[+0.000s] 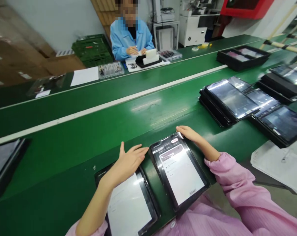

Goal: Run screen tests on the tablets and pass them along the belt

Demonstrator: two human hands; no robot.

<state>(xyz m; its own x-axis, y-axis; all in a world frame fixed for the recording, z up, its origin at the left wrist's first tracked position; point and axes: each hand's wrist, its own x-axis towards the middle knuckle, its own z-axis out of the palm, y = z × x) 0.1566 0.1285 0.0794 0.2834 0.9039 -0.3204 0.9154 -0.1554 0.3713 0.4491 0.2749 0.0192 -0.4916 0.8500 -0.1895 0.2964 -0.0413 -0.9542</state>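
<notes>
Two tablets with lit screens lie side by side at the near edge of the green bench. My left hand (pixel 130 162) is spread above the upper part of the left tablet (pixel 130 205), its fingertips pointing toward the right tablet (pixel 182 177). My right hand (pixel 187 132) is at the top right corner of the right tablet, with its fingers closed around that corner. The right tablet is tilted on the bench, and its screen shows a light page with a dark top band. My left forearm crosses the left tablet and hides part of it.
Stacked tablets (pixel 232 98) and a black tray (pixel 243 57) stand at the right. White papers (pixel 281 164) lie at the near right. Another tablet (pixel 3 164) is at the far left. Across the bench (pixel 109 121) sits a person (pixel 131 36) in blue.
</notes>
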